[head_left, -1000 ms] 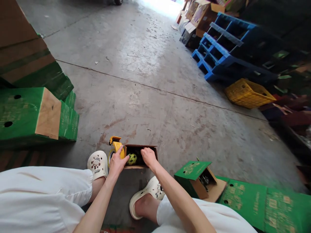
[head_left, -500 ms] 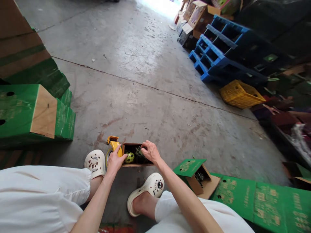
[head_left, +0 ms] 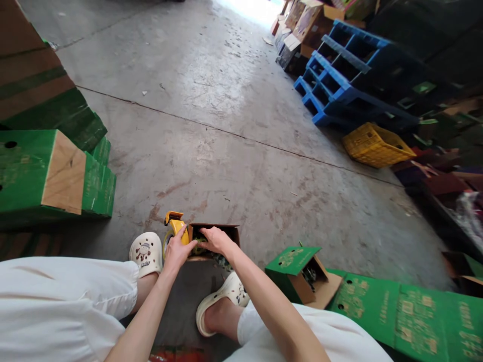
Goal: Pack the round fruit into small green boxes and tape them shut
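A small open cardboard box [head_left: 234, 232] lies on the floor between my feet. My left hand [head_left: 178, 250] grips its left end, thumb over the inner side. Right beside that hand stands a yellow tape dispenser [head_left: 178, 227]; the hand partly covers it. My right hand [head_left: 217, 240] reaches into the box, its fingers closed round a yellow-green round thing [head_left: 199, 245] with dark spots, mostly hidden by both hands. Under my right palm a dark green, net-like bundle [head_left: 222, 261] shows at the box's near edge.
A green carton [head_left: 290, 264] with open flaps lies right of my foot, beside more green cartons [head_left: 377, 306]. Green cartons [head_left: 26, 166] are stacked at left. Blue pallets [head_left: 335, 83] and a yellow crate [head_left: 372, 146] stand farther right. White clogs [head_left: 146, 254] flank the box.
My right hand has moved left inside the box, from the dark bundle to the yellow-green round thing. The dark bundle now shows lower, at the near edge. My left hand stays put.
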The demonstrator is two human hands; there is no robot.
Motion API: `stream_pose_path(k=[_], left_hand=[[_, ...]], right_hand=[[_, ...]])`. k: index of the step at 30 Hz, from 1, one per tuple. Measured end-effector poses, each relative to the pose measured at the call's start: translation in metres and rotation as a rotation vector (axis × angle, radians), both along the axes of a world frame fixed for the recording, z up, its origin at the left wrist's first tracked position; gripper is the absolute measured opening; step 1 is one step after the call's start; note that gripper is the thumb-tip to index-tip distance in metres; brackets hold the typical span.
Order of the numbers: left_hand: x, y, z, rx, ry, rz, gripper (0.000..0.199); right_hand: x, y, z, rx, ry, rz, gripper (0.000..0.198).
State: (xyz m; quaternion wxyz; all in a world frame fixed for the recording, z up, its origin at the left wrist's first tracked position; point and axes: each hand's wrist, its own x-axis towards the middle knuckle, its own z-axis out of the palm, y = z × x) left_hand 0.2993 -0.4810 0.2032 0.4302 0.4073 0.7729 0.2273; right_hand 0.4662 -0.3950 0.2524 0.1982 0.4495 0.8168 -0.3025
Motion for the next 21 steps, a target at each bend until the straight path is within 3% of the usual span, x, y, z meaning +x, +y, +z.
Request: stream_pose_path(k=[5,9,13,17,21], left_hand=[[0.0,-0.001,-0.004,0.02,-0.028,0.007,0.076],[-0.001,-0.001,-0.006,0.038,-0.048,0.034,0.074],[-0.001,0.0,-0.006,0.03,-0.056,0.034,0.077],[0.001,0.0,-0.005,0.006,-0.024,0.04,0.077],[0.0,0.001,-0.007,0.025,-0.064,0.041,0.078]], right_hand=[[-0.018,0.004,-0.007,-0.08,-0.137,0.06,0.069],[-0.001,0.006,0.0,-0.054,-0.209,-0.07,0.057],[0.021,0.007,0.004,-0.019,-0.229,-0.292,0.06],[0.013,0.0,0.001,0.024,-0.22,-0.281,0.036],[0.007,0.0,0.001,0.026,-0.186,-0.291,0.029]])
